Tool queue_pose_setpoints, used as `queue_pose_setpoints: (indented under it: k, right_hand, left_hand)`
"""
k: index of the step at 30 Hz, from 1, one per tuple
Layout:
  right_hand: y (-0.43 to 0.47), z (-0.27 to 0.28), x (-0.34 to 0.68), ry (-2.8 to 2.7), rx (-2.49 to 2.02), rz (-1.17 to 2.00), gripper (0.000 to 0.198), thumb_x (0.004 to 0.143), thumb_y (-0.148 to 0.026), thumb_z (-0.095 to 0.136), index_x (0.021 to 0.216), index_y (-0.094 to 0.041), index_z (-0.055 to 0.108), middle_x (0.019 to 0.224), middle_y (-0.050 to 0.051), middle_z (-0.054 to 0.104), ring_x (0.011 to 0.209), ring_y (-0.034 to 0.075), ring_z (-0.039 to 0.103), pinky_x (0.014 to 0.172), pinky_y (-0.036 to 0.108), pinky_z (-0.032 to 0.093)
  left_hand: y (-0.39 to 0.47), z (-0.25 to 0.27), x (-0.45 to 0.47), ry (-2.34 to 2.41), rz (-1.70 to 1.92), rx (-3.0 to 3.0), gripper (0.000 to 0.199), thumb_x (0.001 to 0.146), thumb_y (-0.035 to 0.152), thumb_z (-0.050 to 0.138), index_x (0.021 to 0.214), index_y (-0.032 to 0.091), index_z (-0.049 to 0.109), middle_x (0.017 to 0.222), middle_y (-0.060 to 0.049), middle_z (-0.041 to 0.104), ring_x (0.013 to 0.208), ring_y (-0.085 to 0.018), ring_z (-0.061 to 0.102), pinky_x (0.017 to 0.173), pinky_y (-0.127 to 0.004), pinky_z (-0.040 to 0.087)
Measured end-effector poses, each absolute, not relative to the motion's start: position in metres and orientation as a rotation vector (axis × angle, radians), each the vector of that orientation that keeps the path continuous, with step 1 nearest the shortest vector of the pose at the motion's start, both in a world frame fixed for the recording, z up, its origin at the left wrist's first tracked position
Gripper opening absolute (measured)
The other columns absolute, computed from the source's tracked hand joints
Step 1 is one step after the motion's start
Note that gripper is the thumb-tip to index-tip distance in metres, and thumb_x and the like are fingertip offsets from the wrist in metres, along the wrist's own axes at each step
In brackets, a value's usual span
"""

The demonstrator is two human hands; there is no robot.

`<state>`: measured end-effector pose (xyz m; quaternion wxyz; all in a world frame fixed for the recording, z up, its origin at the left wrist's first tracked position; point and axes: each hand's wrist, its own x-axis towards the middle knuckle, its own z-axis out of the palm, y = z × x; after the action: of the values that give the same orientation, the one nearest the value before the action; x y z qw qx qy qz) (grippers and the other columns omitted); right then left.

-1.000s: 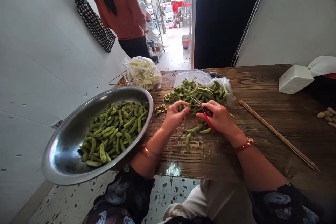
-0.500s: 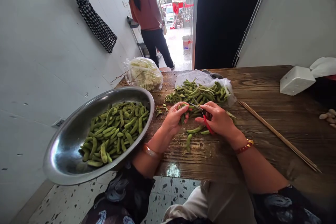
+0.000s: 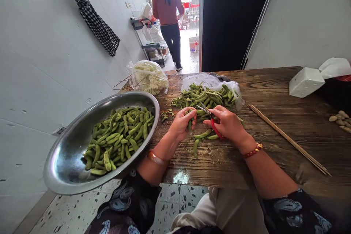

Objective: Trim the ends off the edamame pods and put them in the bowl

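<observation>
My left hand (image 3: 183, 123) is closed around a few green edamame pods (image 3: 189, 120). Red-handled scissors (image 3: 215, 127) are in my right hand (image 3: 227, 123), their blades parted and pointing left toward the pods in my left hand. Just beyond both hands lies a heap of edamame pods (image 3: 211, 95), partly on a clear plastic bag (image 3: 201, 79). A few loose pods (image 3: 202, 134) rest on the wood between my wrists. To the left, a wide steel basin (image 3: 65, 164) holds many more pods (image 3: 117, 139).
Thin wooden sticks (image 3: 287, 138) lie diagonally on the table (image 3: 271, 87) at right. A white tissue box (image 3: 305, 82) and some peanuts (image 3: 341, 120) are farther right. A bag of cauliflower (image 3: 150, 76) sits behind the basin. A person (image 3: 168, 14) stands by a cart (image 3: 149, 45) near the doorway.
The scissor blades have opened wider and stand slightly off the pods. The person at the doorway has moved right and away, uncovering the cart. My view has shifted slightly.
</observation>
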<state>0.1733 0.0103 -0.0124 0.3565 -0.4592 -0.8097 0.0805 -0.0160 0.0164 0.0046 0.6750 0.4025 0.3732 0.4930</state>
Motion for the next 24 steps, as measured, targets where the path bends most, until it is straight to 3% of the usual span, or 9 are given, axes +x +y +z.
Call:
queue_pose_setpoints:
  k: [14, 24]
  right_hand:
    - [0.008, -0.004, 0.164, -2.33, -1.493, 0.184, 0.029, 0.088, -0.045, 0.057, 0.099, -0.02, 0.065, 0.099, 0.006, 0.062, 0.084, 0.017, 0.062, 0.072, 0.026, 0.044]
    - [0.013, 0.001, 0.166, -2.286, -1.491, 0.241, 0.031, 0.085, -0.048, 0.059, 0.095, -0.019, 0.067, 0.099, 0.007, 0.064, 0.085, 0.019, 0.064, 0.07, 0.026, 0.044]
  left_hand:
    - [0.025, -0.009, -0.022, 1.025, 1.173, 1.073, 0.032, 0.071, 0.04, 0.071, 0.081, 0.016, 0.052, 0.058, 0.007, 0.048, 0.041, -0.004, 0.041, 0.035, -0.016, 0.031]
    - [0.027, 0.002, -0.019, 1.095, 1.137, 1.04, 0.038, 0.064, 0.039, 0.076, 0.08, 0.017, 0.049, 0.057, 0.008, 0.048, 0.041, -0.004, 0.04, 0.035, -0.015, 0.03]
